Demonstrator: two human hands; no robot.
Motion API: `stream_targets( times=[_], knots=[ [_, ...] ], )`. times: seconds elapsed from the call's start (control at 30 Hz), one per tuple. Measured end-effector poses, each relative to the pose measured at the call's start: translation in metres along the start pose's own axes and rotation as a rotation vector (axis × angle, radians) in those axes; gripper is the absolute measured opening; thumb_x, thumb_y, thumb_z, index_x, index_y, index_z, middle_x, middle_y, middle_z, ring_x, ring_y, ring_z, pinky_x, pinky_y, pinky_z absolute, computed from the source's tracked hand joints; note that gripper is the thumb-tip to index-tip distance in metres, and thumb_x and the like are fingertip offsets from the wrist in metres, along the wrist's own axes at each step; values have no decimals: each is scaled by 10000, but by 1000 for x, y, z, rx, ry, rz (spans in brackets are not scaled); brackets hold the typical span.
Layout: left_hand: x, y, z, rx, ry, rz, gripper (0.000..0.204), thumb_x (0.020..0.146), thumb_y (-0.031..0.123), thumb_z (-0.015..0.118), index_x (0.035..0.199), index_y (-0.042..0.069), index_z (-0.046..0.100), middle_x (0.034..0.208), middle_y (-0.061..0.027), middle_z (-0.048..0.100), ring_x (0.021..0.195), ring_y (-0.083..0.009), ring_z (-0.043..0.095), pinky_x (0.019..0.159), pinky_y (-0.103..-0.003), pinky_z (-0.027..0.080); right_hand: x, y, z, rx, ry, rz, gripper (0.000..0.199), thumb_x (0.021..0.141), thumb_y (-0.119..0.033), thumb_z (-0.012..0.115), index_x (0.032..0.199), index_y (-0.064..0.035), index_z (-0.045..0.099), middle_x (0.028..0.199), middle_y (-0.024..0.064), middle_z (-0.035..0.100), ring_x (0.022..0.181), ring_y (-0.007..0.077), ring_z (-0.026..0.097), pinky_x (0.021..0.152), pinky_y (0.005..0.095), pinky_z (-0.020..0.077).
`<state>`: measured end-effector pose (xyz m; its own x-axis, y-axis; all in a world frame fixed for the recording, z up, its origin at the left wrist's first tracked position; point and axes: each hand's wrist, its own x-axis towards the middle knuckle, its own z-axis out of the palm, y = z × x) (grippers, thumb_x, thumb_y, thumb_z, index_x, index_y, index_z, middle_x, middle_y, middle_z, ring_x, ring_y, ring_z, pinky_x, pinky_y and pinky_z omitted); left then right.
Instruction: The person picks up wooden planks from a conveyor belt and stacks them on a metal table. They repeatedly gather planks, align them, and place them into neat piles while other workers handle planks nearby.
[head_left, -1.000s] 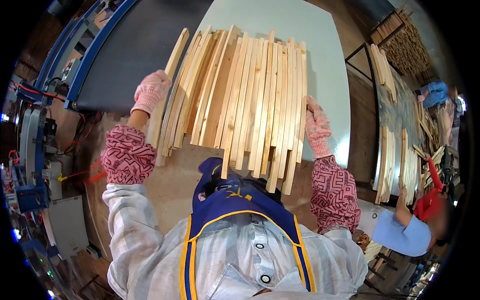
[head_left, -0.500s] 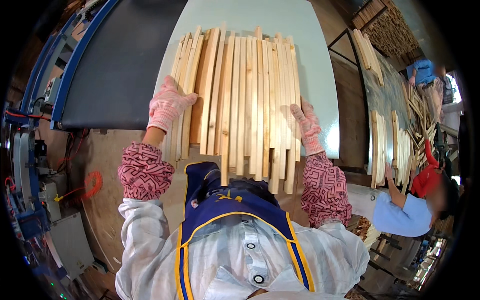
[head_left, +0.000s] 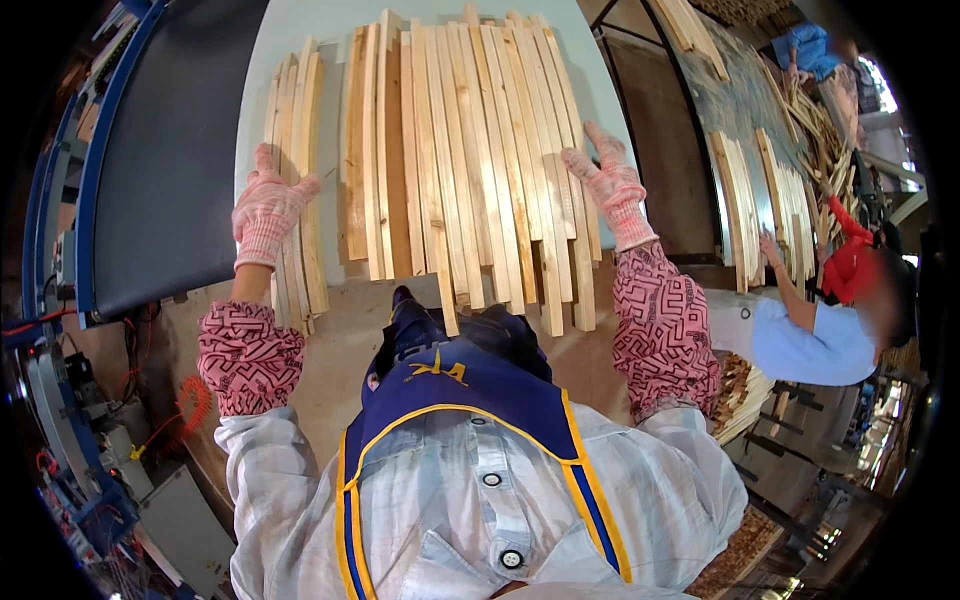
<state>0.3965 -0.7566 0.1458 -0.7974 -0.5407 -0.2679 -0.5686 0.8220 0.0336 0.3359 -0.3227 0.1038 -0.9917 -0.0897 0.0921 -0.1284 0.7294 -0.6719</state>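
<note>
A broad row of pale wooden strips [head_left: 455, 150] lies side by side on a light table [head_left: 335, 20], the near ends uneven and jutting past the table's front edge. A narrow bunch of strips [head_left: 308, 190] lies apart from it on the left. My left hand [head_left: 268, 208], in a pink-and-white knit glove, rests against the outer side of this bunch, thumb spread over its top. On the right side of the broad row, my gloved right hand [head_left: 610, 195] is open, fingers spread and thumb at the outermost strips.
A dark conveyor belt [head_left: 165, 150] with a blue frame runs along the left. On the right, another table [head_left: 715, 75] bears more strips [head_left: 738, 190]. A co-worker in light blue [head_left: 810, 335] reaches toward them; others are beyond. A coiled orange hose [head_left: 192, 410] hangs at lower left.
The narrow bunch has parted leftward from the main row with my left hand beside it, leaving a gap. My right hand stays by the right side, fingers now spread wider. The view has shifted.
</note>
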Motion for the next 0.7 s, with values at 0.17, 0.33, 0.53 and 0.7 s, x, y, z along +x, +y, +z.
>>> stream_targets(
  times=[0.17, 0.33, 0.53, 0.7],
  knots=[
    [-24, 8, -15, 248, 107, 80, 947, 782, 658, 595, 1518, 203, 210, 1490, -126, 348, 1359, -283, 360, 1063, -432, 387, -66, -72, -49, -199, -77, -346, 654, 770, -517, 715, 1277, -125, 584, 1367, 111, 498, 1289, 280, 430, 1060, 357, 360],
    [-49, 39, -18, 42, 367, 437, 858, 799, 618, 619, 1485, 210, 305, 1498, -102, 326, 1387, -286, 298, 1104, -404, 342, -145, -112, -38, -464, -227, -301, 702, 669, -555, 740, 1227, -153, 604, 1373, 111, 421, 1330, 301, 325, 1100, 425, 263],
    [-55, 74, -23, -7, 272, 626, 814, 822, 623, 576, 1470, 186, 346, 1493, -116, 342, 1383, -305, 301, 1106, -396, 334, -171, -124, 3, -635, -54, -59, 745, 637, -550, 767, 1232, -135, 601, 1506, 121, 229, 1402, 332, 159, 1114, 495, 189],
    [-59, 101, -34, 8, 193, 733, 765, 847, 497, 621, 1478, 196, 309, 1514, -105, 309, 1400, -281, 292, 1122, -411, 335, -169, -135, -1, -614, 53, -58, 591, 707, -370, 738, 1207, -101, 574, 1416, 146, 358, 1350, 344, 304, 1077, 506, 295]
  ],
)
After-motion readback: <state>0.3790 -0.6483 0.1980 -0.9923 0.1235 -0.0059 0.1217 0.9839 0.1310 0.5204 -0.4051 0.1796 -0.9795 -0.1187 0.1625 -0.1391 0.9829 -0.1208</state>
